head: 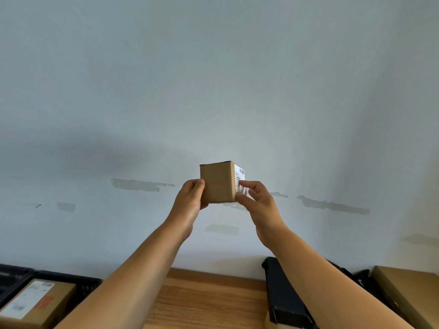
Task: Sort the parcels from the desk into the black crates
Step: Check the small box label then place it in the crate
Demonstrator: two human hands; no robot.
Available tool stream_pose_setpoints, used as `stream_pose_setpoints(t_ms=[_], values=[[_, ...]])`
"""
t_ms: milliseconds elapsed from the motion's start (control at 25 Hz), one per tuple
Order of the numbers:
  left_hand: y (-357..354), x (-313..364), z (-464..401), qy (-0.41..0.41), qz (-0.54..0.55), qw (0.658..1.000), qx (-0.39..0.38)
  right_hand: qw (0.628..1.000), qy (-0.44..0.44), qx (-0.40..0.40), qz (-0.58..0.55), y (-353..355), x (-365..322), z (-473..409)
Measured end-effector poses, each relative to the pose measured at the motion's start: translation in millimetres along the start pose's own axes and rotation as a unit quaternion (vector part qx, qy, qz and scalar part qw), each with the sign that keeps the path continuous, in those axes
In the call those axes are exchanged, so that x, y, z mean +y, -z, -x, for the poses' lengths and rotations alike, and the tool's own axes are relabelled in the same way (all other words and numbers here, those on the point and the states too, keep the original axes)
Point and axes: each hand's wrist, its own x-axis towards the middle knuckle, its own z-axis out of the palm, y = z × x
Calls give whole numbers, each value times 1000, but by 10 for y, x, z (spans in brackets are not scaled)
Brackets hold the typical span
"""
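High above the desk (209,298), both hands hold a small box (217,181) by its sides.
Left hand (190,200) and right hand (257,203) seemingly pinch lightly; it could slip, missing the crate (78,284).

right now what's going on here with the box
A person holds a small cardboard parcel up in front of the wall, left hand gripping its left side, right hand pinching the side with the shipping label. Below, another labelled parcel lies in a black crate left of the wooden desk.
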Motion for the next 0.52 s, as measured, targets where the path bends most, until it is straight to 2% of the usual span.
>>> stream_pose_setpoints(t_ms=[160, 280, 520], values=[[-35, -13, 27, 13, 24, 1000, -3, 999, -8, 30, -15, -65, -4, -10], [-25, -17, 41, 16, 32, 999, 6, 998, -1, 55, 20, -72, 5, -19], [-28, 26, 97, -71, -18, 995, 60, 996, 23, 72, 52, 14, 32, 61]])
